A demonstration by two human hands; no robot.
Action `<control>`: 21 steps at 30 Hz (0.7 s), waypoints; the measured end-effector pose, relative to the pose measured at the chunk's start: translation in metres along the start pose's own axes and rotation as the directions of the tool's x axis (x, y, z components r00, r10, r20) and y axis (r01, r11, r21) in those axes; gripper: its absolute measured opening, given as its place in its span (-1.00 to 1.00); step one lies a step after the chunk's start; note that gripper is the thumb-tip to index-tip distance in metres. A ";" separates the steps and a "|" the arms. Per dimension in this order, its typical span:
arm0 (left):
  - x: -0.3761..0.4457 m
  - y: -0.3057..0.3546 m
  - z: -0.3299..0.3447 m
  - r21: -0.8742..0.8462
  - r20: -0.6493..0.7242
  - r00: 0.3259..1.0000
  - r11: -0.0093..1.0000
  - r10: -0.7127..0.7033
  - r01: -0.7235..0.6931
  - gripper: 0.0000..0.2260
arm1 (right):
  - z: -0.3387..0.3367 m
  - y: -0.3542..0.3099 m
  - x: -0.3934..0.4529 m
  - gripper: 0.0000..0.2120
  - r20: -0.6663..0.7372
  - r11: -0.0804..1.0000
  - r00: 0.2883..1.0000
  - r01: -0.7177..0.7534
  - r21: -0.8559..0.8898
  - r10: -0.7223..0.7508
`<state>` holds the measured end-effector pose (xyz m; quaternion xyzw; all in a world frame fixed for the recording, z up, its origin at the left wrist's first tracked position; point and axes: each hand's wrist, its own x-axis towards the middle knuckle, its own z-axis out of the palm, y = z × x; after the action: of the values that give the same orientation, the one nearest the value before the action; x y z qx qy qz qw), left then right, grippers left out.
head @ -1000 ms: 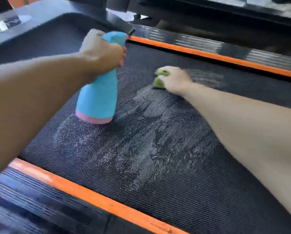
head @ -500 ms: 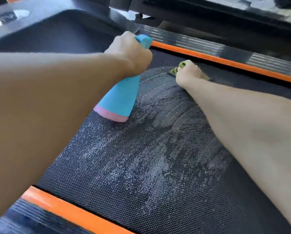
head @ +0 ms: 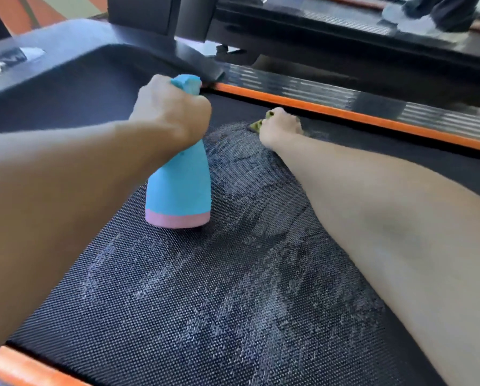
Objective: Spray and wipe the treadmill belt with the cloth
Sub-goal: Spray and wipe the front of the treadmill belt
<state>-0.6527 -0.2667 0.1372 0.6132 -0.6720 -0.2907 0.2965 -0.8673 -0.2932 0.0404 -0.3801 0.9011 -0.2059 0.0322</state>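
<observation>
The black textured treadmill belt fills most of the view, with pale wet streaks across its middle. My left hand grips the neck of a blue spray bottle with a pink base, held upright just above the belt. My right hand presses a green cloth flat on the belt near the far orange edge strip; most of the cloth is hidden under the hand.
Orange strips border the belt on the far side and at the near left corner. The dark motor cover rises at the upper left. A person's shoes stand on a neighbouring treadmill at the top right.
My right hand has slid the cloth away from me towards the far orange strip. The left hand has carried the bottle rightwards and stood it more upright. The wet streaks have spread.
</observation>
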 end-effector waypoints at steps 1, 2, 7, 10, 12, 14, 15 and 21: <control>0.003 -0.003 -0.002 -0.019 -0.012 1.000 1.000 -0.014 0.013 -0.56 | 0.005 -0.012 -0.002 -0.71 0.038 0.996 0.996 0.082 0.035 -0.083; 0.006 -0.005 -0.002 -0.026 -0.019 1.000 0.999 -0.021 0.020 -0.59 | 0.011 -0.025 -0.005 -0.72 0.110 0.979 0.975 0.187 0.079 -0.195; 0.013 -0.005 0.002 -0.050 -0.001 1.000 0.998 -0.030 0.030 -0.58 | 0.015 -0.080 -0.032 -0.75 0.388 0.811 0.725 0.572 0.122 -0.569; 0.013 -0.005 0.001 -0.042 -0.014 0.999 0.999 -0.035 0.034 -0.59 | 0.010 -0.072 -0.014 -0.69 0.313 0.859 0.810 0.510 0.043 -0.497; 0.009 -0.006 -0.001 -0.059 -0.006 1.000 0.998 -0.030 0.029 -0.53 | 0.001 -0.044 0.005 -0.66 0.256 0.919 0.896 0.389 -0.060 -0.362; 0.004 -0.008 -0.007 -0.096 0.002 1.000 0.995 -0.023 0.024 -0.45 | -0.009 -0.009 0.016 -0.65 0.227 0.952 0.941 0.283 -0.115 -0.252; 0.001 -0.009 -0.009 -0.102 0.003 1.000 0.995 -0.010 0.011 -0.46 | -0.014 0.008 0.017 -0.65 0.216 0.965 0.953 0.241 -0.104 -0.215; -0.031 0.005 0.003 0.027 0.066 0.979 0.980 0.195 -0.197 -0.79 | -0.037 0.057 -0.049 -0.63 0.259 0.965 0.931 0.263 0.015 -0.258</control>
<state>-0.6561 -0.2350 0.1379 0.5395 -0.7429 -0.2677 0.2921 -0.8792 -0.2103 0.0472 -0.5202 0.8328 -0.1482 0.1182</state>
